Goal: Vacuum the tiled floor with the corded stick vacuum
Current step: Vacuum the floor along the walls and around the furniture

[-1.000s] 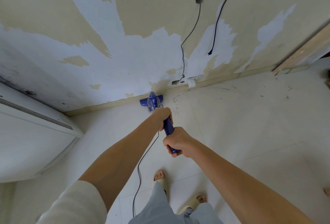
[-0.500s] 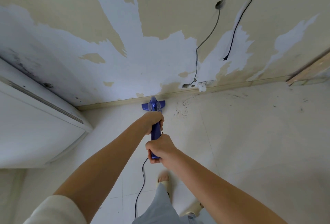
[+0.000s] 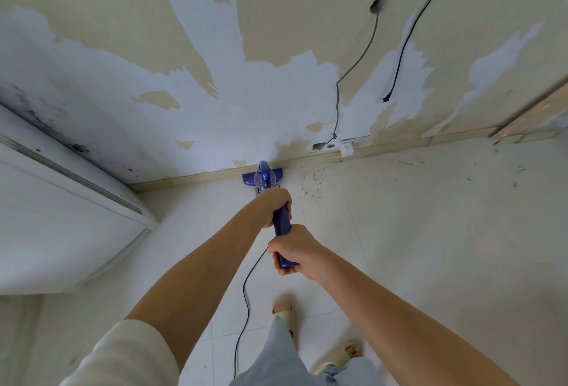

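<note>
- Head view looks down on two bare arms that hold a blue stick vacuum [image 3: 281,225] in front of the person.
- The left hand [image 3: 274,204] grips the handle higher up the stick, fingers wrapped round it; the right hand [image 3: 293,252] grips the end of the handle, fingers also curled round it.
- The vacuum head [image 3: 261,177] sits on the tiled floor [image 3: 430,232], touching the baseboard [image 3: 190,178] under the peeling wall.
- Its black cord [image 3: 246,293] runs back along the floor, beside the person's feet.
- The step in hand, I judge, is cleaning the edge along the wall.
- A patch of dark dirt [image 3: 310,188] lies just to the right of the head, so the next move probably calls for sliding the head right along the baseboard, keeping the cord away from the feet.
</note>
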The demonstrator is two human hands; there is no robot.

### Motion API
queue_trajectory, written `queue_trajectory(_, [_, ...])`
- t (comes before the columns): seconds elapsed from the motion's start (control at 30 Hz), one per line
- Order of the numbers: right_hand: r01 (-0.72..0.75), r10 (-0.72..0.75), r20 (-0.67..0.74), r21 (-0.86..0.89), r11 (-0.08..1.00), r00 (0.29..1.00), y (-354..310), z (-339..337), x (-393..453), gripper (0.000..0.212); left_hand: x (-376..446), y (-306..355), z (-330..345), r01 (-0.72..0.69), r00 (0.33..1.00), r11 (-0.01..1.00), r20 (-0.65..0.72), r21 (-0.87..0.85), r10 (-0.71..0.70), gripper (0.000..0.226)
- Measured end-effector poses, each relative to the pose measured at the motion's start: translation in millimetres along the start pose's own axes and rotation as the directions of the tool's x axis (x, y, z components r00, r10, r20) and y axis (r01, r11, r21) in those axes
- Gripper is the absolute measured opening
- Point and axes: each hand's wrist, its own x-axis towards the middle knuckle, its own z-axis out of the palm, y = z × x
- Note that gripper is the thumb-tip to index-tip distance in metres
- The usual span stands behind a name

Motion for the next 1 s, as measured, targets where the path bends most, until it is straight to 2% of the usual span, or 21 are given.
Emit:
queue_trajectory(0.13, [0.002,0.000,-0.096,0.021,1.000,0.995,8,-8,-5,0.014,-5,0,18,-0.034,0.999,0.999,-0.007,0.018,0.034,0.010])
queue_trajectory(0.3, [0.079,-0.069,-0.221,0.040,0.996,0.973,17,-46,-25,0.018,-17,10,61,-0.062,0.997,0.997,0.057,0.043,0.059,0.013])
queue_trajectory(0.43, [0.086,-0.077,-0.275,0.019,0.996,0.958,26,-67,-36,0.018,-21,13,92,-0.058,0.992,0.996,0.113,0.062,0.051,0.014])
queue_trajectory(0.6, [0.069,-0.069,-0.300,-0.011,0.998,0.951,25,-96,-42,0.015,-22,24,121,-0.063,0.986,0.993,0.163,0.102,0.046,0.013])
queue_trajectory(0.8, [0.064,-0.038,-0.303,0.079,0.995,0.952,28,-112,-41,0.014,-19,32,140,-0.045,0.978,0.986,0.206,0.160,0.012,0.012])
queue_trajectory(1.0, [0.074,-0.062,-0.269,0.034,0.997,0.961,11,-127,-15,0.013,-3,56,141,-0.014,0.990,0.990,0.139,0.142,-0.006,0.012])
